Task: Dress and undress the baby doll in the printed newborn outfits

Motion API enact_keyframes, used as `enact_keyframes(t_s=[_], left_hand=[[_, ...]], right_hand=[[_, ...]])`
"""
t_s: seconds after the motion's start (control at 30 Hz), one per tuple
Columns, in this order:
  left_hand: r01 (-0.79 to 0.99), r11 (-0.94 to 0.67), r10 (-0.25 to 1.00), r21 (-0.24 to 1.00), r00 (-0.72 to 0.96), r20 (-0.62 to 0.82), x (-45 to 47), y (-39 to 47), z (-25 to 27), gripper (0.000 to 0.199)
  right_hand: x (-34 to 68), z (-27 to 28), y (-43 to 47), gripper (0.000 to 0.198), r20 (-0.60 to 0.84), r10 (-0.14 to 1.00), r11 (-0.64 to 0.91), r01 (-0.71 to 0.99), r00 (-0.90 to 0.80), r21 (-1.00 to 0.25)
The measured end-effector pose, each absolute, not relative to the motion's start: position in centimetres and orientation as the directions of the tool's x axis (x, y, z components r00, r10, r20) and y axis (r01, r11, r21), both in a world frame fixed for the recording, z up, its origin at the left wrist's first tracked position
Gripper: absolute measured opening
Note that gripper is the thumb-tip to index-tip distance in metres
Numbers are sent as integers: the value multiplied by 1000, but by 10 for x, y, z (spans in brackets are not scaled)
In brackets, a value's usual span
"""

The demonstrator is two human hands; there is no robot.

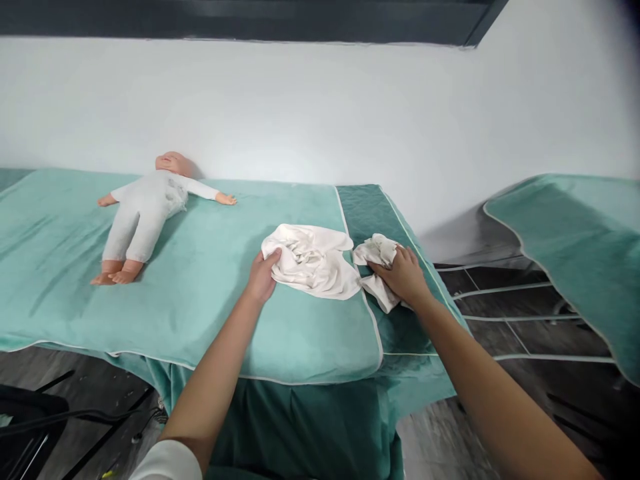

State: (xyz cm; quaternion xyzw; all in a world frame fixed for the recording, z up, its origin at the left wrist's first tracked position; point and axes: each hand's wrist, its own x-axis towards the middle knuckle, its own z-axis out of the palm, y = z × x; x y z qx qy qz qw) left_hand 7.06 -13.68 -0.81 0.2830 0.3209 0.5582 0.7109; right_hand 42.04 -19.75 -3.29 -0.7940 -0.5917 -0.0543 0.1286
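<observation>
A bunched white cloth (315, 267) lies on the pale green bed cover. My left hand (263, 273) grips its left edge, thumb on top and the other fingers hidden underneath. To the right, my right hand (404, 277) is closed over a second crumpled white bundle (377, 252) on the darker green strip. The two bundles meet near the strip's edge; I cannot tell whether they are one piece. A baby doll (143, 213) in a white long-sleeved suit lies on its back at the left, apart from both hands, arms spread.
The pale green bed cover (210, 313) runs along a white wall (300, 107). Beyond the bed's right end stands a rack with metal bars (520, 319) and a green cloth (575, 240) over it. A black chair (30, 427) is at lower left.
</observation>
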Motion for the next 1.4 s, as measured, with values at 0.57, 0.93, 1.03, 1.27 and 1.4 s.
enact_keyframes(t_s=[0.57, 0.93, 1.03, 1.27, 1.4], left_hand=[[457, -875, 467, 158, 712, 525, -7, -142, 205, 29], [849, -489, 749, 201, 290, 596, -59, -118, 191, 20], [817, -479, 807, 320, 267, 528, -68, -122, 182, 12], [736, -432, 884, 521, 230, 408, -87, -148, 181, 14], [798, -391, 897, 459, 218, 385, -103, -147, 184, 18]], right_hand=[[216, 194, -160, 37, 343, 764, 644, 607, -547, -466], [228, 215, -160, 34, 264, 938, 245, 969, -226, -41], [241, 210, -167, 36, 222, 961, 160, 986, -164, 33], [294, 190, -186, 31, 173, 974, 170, 979, -149, -116], [317, 184, -190, 35, 135, 987, 131, 942, -92, -310]])
